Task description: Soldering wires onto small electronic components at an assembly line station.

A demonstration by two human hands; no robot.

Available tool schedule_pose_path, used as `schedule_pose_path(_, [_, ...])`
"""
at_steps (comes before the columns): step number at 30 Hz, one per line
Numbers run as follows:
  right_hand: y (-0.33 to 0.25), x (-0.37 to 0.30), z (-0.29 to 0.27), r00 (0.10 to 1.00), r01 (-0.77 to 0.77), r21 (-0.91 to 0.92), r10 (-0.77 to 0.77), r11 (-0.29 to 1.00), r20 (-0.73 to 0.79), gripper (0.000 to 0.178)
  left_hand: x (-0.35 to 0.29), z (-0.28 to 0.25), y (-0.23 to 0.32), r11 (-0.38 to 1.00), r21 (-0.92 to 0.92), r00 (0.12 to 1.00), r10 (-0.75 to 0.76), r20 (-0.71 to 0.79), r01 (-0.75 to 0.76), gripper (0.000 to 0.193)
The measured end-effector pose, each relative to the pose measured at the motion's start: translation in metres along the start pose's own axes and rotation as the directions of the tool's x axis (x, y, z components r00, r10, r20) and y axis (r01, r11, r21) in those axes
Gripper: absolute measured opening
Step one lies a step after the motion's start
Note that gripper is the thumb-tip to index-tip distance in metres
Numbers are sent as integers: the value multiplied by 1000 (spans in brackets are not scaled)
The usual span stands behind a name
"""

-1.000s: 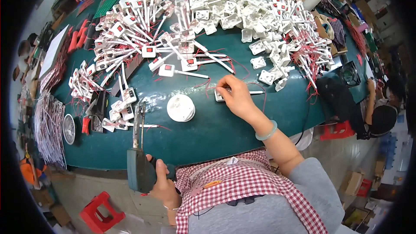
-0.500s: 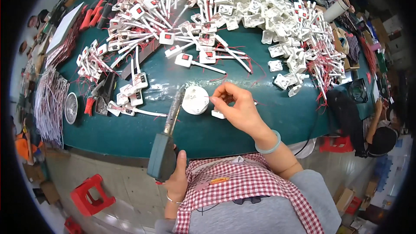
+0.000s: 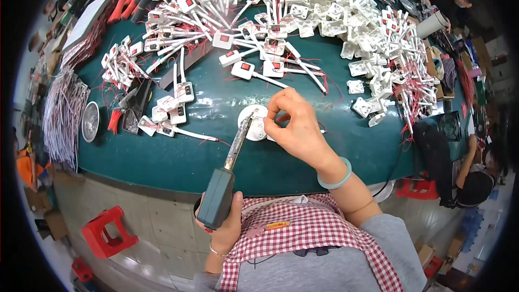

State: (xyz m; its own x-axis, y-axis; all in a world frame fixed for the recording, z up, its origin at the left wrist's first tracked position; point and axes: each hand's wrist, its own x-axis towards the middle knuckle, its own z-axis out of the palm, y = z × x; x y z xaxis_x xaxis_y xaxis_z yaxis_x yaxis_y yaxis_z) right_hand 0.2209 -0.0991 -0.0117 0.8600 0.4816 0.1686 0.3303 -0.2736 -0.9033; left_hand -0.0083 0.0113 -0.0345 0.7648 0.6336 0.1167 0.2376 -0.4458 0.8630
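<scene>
In my left hand (image 3: pixel 230 226) is a soldering iron (image 3: pixel 218 197) with a dark green grip, its metal shaft slanting up and to the right. The iron's tip lies over a round white plastic piece (image 3: pixel 257 132) on the table and looks to be touching it. My right hand (image 3: pixel 300 127) hovers at the right edge of that piece, thumb and forefinger pinched together. What sits in the pinch is too small to make out. Part of the round piece is covered by the right hand, and a thin red wire end shows just right of the hand.
White switch boxes with red rockers (image 3: pixel 223 40) and cables are heaped on the green table (image 3: pixel 162 165). Behind right is a pile of white housings (image 3: pixel 330 8). A metal bowl (image 3: pixel 91 121) stands left, beside bundled wires (image 3: pixel 64 121). A red stool (image 3: pixel 108 232) is on the floor.
The soldering iron has swung right, its tip moving from beside the round piece to over it. My right hand stays close to the piece, still pinched. The whole view has shifted slightly.
</scene>
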Motion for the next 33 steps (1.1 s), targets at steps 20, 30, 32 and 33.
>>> schedule_pose_path(20, [5, -6, 10, 994, 79, -17, -80, 997, -77, 13, 17, 1, 28, 998, -51, 999, 42, 23, -41, 18])
schedule_pose_path(30, [2, -7, 11, 995, 71, -116, -78, 991, -60, 14, 19, -1, 43, 993, 41, 994, 110, 18, -110, 14])
schedule_pose_path(32, [2, -7, 11, 995, 71, -113, -78, 991, -59, 14, 20, -2, 45, 996, 25, 996, 88, 22, -88, 14])
schedule_pose_path(33, [2, -7, 11, 995, 71, -111, -77, 991, -57, 14, 20, -2, 46, 996, 26, 996, 88, 22, -89, 14])
